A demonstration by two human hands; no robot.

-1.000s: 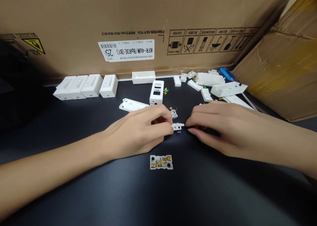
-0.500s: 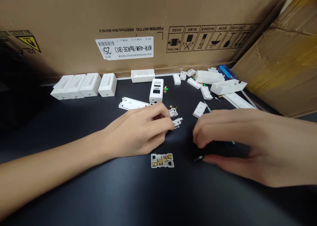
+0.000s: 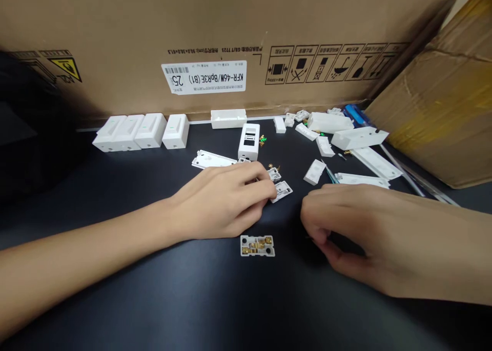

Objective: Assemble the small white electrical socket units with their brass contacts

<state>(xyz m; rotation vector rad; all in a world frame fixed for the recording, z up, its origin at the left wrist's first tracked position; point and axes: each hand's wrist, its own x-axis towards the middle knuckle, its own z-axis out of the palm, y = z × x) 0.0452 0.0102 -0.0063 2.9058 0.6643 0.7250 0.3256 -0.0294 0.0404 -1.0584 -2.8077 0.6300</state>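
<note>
My left hand [image 3: 223, 201] rests low on the dark table, its fingertips holding the edge of a small white plastic part [image 3: 282, 191]. Beside it lies a small grey-white clip [image 3: 274, 174] with a thin brass piece [image 3: 273, 166] just behind. My right hand [image 3: 346, 241] is curled and apart from these parts, with its fingers closed on a small screwdriver, mostly hidden. Between the hands and nearer me lies a white plastic base with brass contacts [image 3: 257, 245].
A cardboard carton wall [image 3: 203, 43] with a white label stands behind the dark table [image 3: 154, 284]. Several white switch housings [image 3: 140, 131] line its back left. White casings and covers [image 3: 357, 138], a teal-handled tool [image 3: 330, 174] and a blue tool [image 3: 355, 115] lie right.
My right hand has drawn back from the small white part, down and to the right. That part now lies turned flatter under my left fingertips. The camera view has shifted slightly.
</note>
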